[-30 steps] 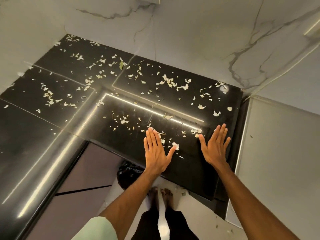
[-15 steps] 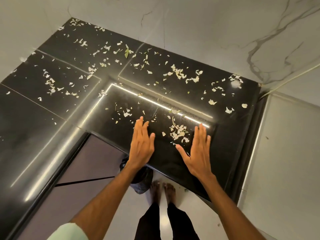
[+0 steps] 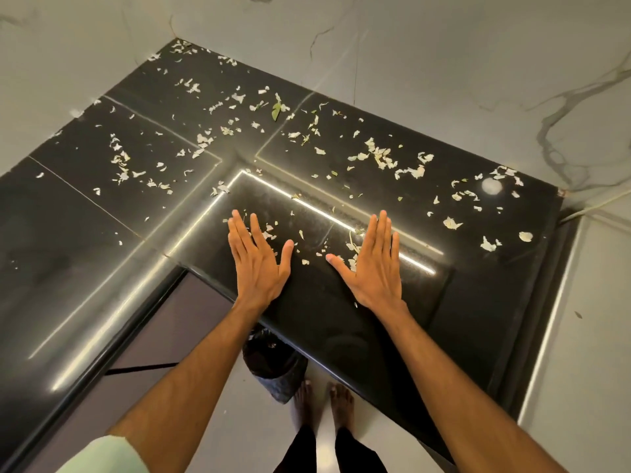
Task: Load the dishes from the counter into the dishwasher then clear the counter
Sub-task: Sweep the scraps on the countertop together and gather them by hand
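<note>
I have both hands laid flat on the black surface [image 3: 68,233], near its front edge. The left hand [image 3: 257,264] and the right hand [image 3: 374,268] each have the grip spread wide, fingers straight, holding nothing. I see no dishes and no dishwasher, so what remains for me is the litter: pale peel scraps [image 3: 379,157] strewn over most of the surface, a few lying between my thumbs and many more well beyond my fingertips, up to the far corner. A green leaf [image 3: 276,110] lies among them.

My worry is the drop. The black-lined bin [image 3: 273,363] stands on the floor below the edge, partly tucked under the overhang and just beside my bare feet [image 3: 321,401]. If I rake the scraps straight off the lip, I expect many to miss its mouth and land on the floor. They look thin and light, so a quick sweep may scatter them sideways or leave them stuck to my palms. Some may also lodge in the seams between the slabs, or slip into the dark gap on the right side.
</note>
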A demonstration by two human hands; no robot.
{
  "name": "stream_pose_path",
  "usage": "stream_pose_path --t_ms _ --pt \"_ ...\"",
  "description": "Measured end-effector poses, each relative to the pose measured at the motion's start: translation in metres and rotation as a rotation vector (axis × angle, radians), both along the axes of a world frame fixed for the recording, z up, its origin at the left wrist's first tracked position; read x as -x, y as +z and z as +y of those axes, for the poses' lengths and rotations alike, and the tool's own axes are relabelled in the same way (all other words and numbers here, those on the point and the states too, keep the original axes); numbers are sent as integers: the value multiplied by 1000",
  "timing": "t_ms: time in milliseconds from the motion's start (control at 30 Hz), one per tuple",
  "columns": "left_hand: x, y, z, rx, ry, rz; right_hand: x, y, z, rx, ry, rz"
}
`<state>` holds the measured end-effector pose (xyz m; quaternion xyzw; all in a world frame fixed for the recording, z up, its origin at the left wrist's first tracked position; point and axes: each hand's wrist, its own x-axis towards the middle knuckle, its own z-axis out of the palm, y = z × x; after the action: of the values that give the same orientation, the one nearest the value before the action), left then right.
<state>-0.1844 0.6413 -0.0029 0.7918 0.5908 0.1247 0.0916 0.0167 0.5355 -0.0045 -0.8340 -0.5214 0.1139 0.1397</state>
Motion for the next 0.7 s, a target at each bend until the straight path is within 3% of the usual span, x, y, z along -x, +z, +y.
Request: stream_pose_path --t_ms 167,333,700 --pt "-7 -11 17 45 84 25 -4 -11 14 -52 110 -74" --pt "-9 -17 14 20 -107 75 -3 -13 12 -110 156 -61" --pt "-63 -18 -44 45 -564 -233 -2 -8 5 -424 -48 330"
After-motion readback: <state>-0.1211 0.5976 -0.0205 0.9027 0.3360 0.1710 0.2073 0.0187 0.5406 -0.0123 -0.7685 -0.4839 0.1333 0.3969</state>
